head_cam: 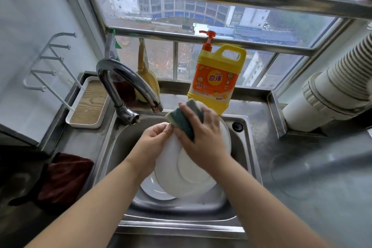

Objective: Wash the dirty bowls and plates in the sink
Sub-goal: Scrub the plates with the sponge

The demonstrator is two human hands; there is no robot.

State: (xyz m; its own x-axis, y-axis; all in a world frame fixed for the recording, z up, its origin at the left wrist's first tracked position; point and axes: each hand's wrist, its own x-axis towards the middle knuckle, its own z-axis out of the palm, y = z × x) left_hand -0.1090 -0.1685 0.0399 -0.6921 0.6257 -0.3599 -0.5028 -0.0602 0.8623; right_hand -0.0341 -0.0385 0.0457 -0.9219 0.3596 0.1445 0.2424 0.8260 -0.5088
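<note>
A white plate (181, 179) is held tilted over the steel sink (244, 147). My left hand (155, 139) grips its upper left rim. My right hand (203, 137) holds a green and yellow sponge (184, 122) and presses it on the plate's upper part. Under the plate lie other white dishes (155, 189) in the sink, partly hidden.
A curved steel tap (124, 86) stands at the sink's back left. A yellow dish soap bottle (217, 78) stands behind the sink on the sill. A white tray with a wooden base (88, 104) is at the left, a dark red cloth (66, 177) on the left counter, a white duct (332, 94) at the right.
</note>
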